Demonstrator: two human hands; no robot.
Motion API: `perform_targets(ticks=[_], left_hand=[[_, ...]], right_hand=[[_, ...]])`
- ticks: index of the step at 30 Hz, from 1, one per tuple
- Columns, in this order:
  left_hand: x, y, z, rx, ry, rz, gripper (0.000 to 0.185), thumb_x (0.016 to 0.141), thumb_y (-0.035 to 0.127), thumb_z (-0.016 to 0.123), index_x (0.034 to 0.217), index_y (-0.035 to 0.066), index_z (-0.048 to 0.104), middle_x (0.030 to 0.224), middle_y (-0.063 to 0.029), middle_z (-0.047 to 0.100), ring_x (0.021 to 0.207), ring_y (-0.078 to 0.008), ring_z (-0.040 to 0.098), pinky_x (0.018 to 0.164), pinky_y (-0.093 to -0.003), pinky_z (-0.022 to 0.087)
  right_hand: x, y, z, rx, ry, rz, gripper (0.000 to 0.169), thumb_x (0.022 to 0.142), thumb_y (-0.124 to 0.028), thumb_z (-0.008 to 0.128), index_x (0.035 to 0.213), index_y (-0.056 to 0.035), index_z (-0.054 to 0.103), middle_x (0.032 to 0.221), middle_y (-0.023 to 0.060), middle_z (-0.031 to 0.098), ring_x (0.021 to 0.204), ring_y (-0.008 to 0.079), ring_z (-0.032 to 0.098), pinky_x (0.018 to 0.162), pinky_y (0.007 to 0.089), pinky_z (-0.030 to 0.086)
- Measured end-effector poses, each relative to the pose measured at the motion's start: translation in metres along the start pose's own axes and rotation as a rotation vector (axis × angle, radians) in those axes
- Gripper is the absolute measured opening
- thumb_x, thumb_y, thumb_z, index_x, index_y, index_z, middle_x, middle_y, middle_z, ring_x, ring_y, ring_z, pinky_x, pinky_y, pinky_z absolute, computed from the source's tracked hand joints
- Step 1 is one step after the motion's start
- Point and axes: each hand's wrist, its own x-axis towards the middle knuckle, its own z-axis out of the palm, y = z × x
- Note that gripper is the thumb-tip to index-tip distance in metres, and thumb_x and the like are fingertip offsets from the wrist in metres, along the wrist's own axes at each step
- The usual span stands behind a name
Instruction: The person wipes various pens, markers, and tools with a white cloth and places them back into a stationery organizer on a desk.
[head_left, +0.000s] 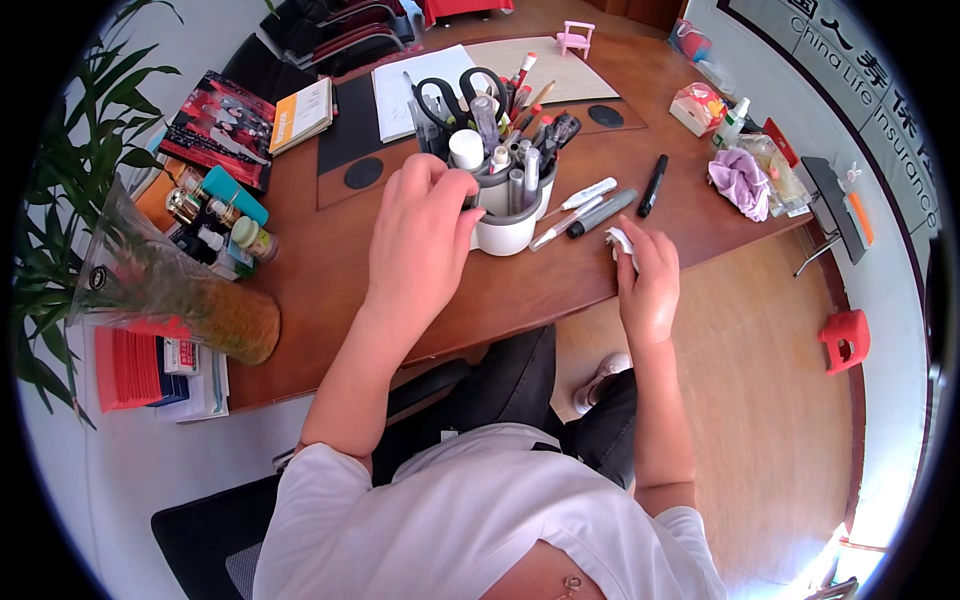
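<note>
A white pen organizer (506, 238) with a grey rim stands near the middle of the wooden desk, packed with pens, markers and pencils. Black-handled scissors (461, 97) rise from its back, close to a white round cap (466, 148). My left hand (420, 232) is at the organizer's left side, fingers bent by the rim; whether they grip it is hidden. Between the fingers of my right hand (651, 274) is a crumpled white tissue (621, 241), just above the desk's front edge. A grey marker (602, 214), a white pen (589, 193), a clear-barrelled pen (566, 223) and a black marker (653, 186) lie nearby.
A plant in a glass vase (232, 315) stands at the left, beside small bottles (255, 238). Papers (420, 67) and notebooks (301, 116) lie behind. At the right are a tissue box (697, 109), a lilac cloth (739, 182) and, on the floor, a red stool (845, 341).
</note>
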Motion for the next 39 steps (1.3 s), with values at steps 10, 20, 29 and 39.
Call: perform_targets(ticks=[10,20,29,39], left_hand=[[0.010,-0.009,0.007,-0.022,0.017,0.059,0.012,0.084,0.001,0.069,0.091,0.003,0.059,0.092,-0.0117,0.056,0.087,-0.0303,0.058,0.075,-0.0385,0.046],[-0.026,0.026,-0.002,-1.036,0.184,-0.215,0.005,0.096,-0.003,0.058,0.100,-0.002,0.056,0.101,-0.0136,0.065,0.085,-0.0157,0.068,0.063,-0.0225,0.050],[-0.061,0.050,0.049,-1.253,-0.073,-0.359,0.008,0.094,-0.007,0.060,0.099,-0.002,0.056,0.102,-0.0138,0.064,0.086,-0.0153,0.066,0.066,-0.0237,0.052],[-0.061,0.053,0.051,-1.197,-0.198,-0.285,0.016,0.089,-0.012,0.061,0.104,-0.006,0.061,0.108,-0.0087,0.056,0.091,-0.0143,0.065,0.076,-0.0259,0.056]], right_hand=[[0.000,-0.001,-0.005,0.019,0.029,-0.019,0.033,0.085,-0.003,0.069,0.118,-0.0035,0.065,0.102,0.0126,0.063,0.095,0.0325,0.059,0.084,0.0407,0.050],[-0.025,-0.032,-0.020,0.551,0.037,0.333,0.025,0.089,-0.001,0.069,0.112,-0.0009,0.062,0.100,0.0075,0.066,0.087,0.0153,0.062,0.077,0.0273,0.050],[-0.026,-0.072,-0.042,1.558,-0.310,0.654,0.040,0.095,0.002,0.056,0.135,0.0017,0.049,0.113,0.0093,0.062,0.094,0.0156,0.062,0.081,0.0303,0.052],[-0.031,-0.053,-0.043,1.412,-0.321,0.500,0.031,0.095,0.006,0.059,0.125,0.0052,0.059,0.119,0.0103,0.054,0.109,0.0207,0.062,0.093,0.0332,0.055]])
